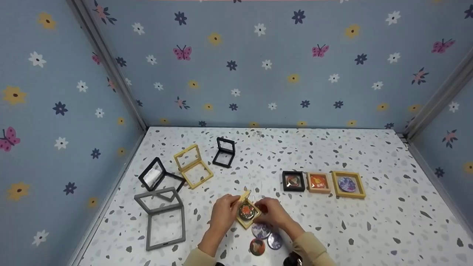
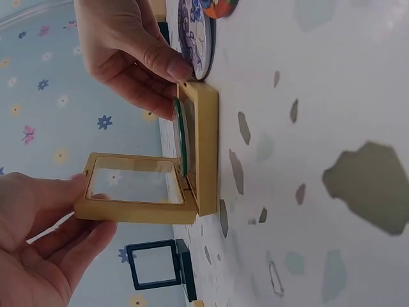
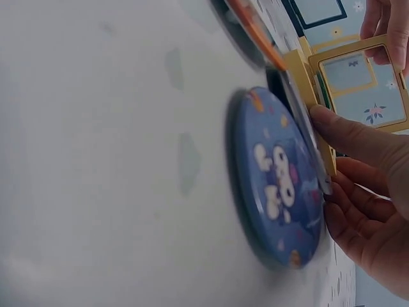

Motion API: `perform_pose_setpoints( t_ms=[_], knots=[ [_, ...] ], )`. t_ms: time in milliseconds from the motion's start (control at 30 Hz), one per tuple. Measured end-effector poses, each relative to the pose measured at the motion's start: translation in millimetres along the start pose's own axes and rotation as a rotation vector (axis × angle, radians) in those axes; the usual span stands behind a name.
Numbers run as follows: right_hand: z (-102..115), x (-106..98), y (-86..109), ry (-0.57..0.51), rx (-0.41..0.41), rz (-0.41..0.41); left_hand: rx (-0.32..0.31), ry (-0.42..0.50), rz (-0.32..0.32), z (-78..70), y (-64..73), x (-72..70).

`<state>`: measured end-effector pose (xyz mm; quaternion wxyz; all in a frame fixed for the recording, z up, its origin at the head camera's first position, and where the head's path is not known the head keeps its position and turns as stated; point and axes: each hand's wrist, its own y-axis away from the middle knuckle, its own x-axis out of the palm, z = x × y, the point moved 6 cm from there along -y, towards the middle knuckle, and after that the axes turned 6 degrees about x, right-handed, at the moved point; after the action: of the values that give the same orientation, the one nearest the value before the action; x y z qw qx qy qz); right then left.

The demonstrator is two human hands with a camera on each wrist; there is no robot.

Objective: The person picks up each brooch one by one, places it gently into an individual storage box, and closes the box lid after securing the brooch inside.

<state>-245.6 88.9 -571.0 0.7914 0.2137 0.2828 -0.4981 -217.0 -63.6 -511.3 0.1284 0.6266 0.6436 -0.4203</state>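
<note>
A small yellow hinged display frame (image 1: 245, 225) stands partly unfolded on the speckled table, between both hands. Its raised lid (image 2: 134, 211) has a clear window, and my left hand (image 1: 223, 211) pinches that lid between thumb and fingers. On the base lies a round badge (image 1: 247, 211) with an orange picture; its green rim shows in the left wrist view. My right hand (image 1: 275, 214) grips the base's edge, thumb on top. Close by are a purple-and-white badge (image 1: 261, 231), a blue-purple badge (image 3: 281, 182) and a red-orange badge (image 1: 257, 246).
To the left, unfolded frames stand: grey (image 1: 149, 229), black (image 1: 159, 181), yellow (image 1: 201, 181) and small black (image 1: 223, 151). A black frame (image 1: 283, 181), an orange frame (image 1: 319, 191) and a yellow frame (image 1: 349, 194), each holding a badge, line up at right. Flowered walls enclose the table.
</note>
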Motion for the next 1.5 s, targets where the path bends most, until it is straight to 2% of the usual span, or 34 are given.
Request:
perform_pose_setpoints(
  t_ms=[133, 333, 500, 767, 967, 1267, 1500],
  knots=[
    [-0.8, 0.4, -0.4, -0.012, 0.004, -0.004, -0.014, 0.022, 0.006, -1.4, 1.7, 2.5],
    [-0.8, -0.2, -1.1, -0.005, -0.011, -0.018, 0.011, 0.053, 0.016, -4.4, 3.7, 5.5],
    [-0.1, -0.5, -1.1, 0.004, -0.027, -0.031, 0.006, 0.086, 0.049, -5.6, 6.0, 8.7],
    [-1.6, 0.3, -1.4, 0.006, 0.020, -0.017, -0.017, 0.083, 0.103, -6.1, 9.8, 15.7],
    [0.0, -0.5, -0.8, -0.002, 0.018, -0.014, -0.011, 0.087, 0.153, -6.4, 12.1, 20.4],
    [0.0, -0.5, -0.5, 0.001, -0.008, -0.017, 0.011, 0.057, 0.181, -8.6, 16.5, 30.8],
    [-0.6, -1.6, -0.5, 0.011, -0.010, -0.024, 0.064, -0.050, 0.157, -14.6, 19.9, 36.5]
  ],
)
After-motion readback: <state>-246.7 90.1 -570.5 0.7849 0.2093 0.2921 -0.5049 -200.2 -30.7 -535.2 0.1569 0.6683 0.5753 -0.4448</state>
